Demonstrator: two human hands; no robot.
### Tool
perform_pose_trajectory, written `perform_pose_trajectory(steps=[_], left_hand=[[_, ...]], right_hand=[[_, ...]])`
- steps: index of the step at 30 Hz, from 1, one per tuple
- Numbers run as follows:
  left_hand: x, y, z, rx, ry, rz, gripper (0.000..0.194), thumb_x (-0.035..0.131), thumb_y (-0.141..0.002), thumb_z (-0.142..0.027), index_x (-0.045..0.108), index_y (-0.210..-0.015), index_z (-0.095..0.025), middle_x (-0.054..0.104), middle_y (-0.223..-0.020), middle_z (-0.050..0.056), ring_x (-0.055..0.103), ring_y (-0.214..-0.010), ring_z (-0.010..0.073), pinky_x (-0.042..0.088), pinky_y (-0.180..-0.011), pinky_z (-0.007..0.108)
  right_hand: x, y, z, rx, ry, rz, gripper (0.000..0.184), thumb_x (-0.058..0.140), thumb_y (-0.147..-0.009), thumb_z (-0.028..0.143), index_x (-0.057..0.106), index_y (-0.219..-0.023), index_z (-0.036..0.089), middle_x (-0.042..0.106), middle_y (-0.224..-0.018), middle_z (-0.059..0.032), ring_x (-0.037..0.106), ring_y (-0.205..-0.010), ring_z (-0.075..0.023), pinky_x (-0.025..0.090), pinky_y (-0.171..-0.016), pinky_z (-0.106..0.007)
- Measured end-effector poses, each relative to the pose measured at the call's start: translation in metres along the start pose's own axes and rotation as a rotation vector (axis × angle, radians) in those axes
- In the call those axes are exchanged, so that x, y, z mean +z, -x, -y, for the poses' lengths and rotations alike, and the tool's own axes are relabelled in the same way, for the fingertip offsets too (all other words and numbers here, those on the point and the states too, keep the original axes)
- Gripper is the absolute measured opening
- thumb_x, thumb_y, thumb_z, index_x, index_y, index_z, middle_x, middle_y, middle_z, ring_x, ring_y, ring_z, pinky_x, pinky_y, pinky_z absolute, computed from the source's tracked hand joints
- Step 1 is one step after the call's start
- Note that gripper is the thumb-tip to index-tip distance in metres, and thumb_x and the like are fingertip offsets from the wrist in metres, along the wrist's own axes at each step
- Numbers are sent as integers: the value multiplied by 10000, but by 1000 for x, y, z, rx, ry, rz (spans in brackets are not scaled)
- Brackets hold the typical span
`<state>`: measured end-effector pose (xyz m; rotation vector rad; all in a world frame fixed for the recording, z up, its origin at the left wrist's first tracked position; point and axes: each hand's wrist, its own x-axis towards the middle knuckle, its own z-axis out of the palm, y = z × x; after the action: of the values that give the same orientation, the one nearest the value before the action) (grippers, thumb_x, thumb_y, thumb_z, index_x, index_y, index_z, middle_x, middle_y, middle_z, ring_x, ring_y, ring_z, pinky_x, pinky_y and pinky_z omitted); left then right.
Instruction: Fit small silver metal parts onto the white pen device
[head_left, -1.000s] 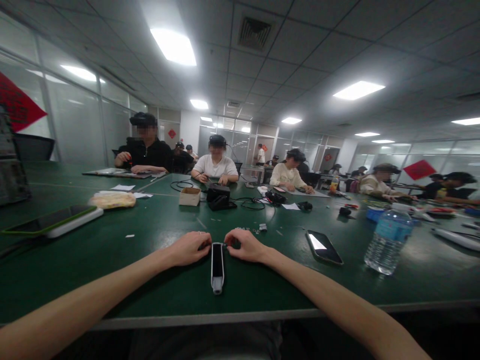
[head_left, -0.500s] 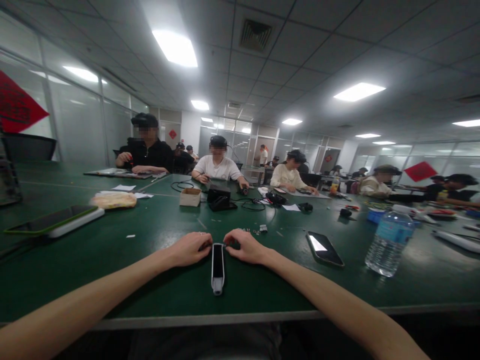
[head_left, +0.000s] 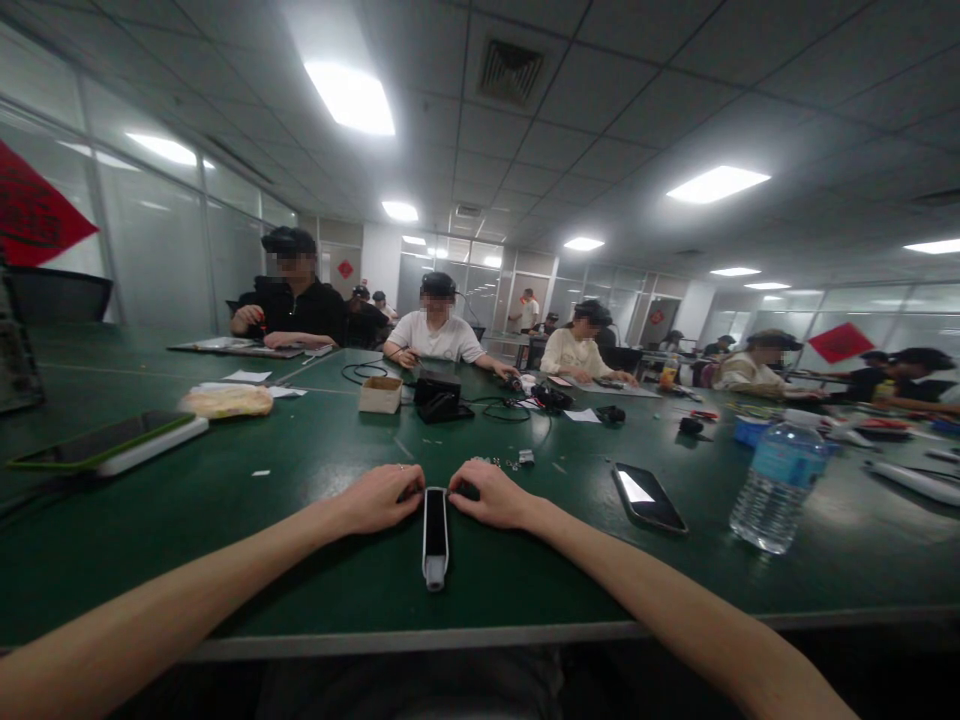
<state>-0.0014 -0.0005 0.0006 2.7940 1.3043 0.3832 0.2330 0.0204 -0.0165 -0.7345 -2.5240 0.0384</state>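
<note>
Both my hands rest at the near part of a dark green table (head_left: 225, 570), their fingers curled in toward each other. Between them lies a slim black-and-white handheld device (head_left: 435, 535), pointing away from me. My left hand (head_left: 379, 498) covers the upper left of its far end, and my right hand (head_left: 484, 495) curls against the opposite side. A small dark piece shows under my right fingers, but the fingers hide its shape. Several tiny metal parts (head_left: 495, 462) lie just beyond my right hand.
A smartphone (head_left: 649, 498) lies to my right beside a plastic water bottle (head_left: 780, 485). A tablet in a green case (head_left: 109, 442) lies to my left. Farther off stand a cardboard box (head_left: 380, 395) and a black case (head_left: 437, 397) with cables. Several co-workers sit along the table.
My hands and the device have barely moved. The co-worker in the white shirt has stretched one arm out to the right across the far table.
</note>
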Motion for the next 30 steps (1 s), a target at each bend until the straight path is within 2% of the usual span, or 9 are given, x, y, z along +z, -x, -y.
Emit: perform_pose_trajectory(steps=[12, 30], left_hand=[[-2, 0, -3, -11, 1, 5, 171, 437, -873, -282, 570, -923, -187, 654, -862, 50, 607, -767, 188, 433, -657, 267], [0, -1, -1, -6, 4, -2, 173, 432, -871, -285, 546, -965, -194, 651, -884, 46, 606, -797, 190, 439, -691, 281]], right_hand=[[0, 0, -1, 1, -4, 14, 90, 590, -853, 235, 625, -874, 155, 643, -856, -53, 576, -803, -153, 457, -754, -277], [3, 0, -4, -5, -4, 13, 91, 583, -854, 230, 629, -875, 155, 640, -850, -48, 573, -801, -152, 455, -756, -272]])
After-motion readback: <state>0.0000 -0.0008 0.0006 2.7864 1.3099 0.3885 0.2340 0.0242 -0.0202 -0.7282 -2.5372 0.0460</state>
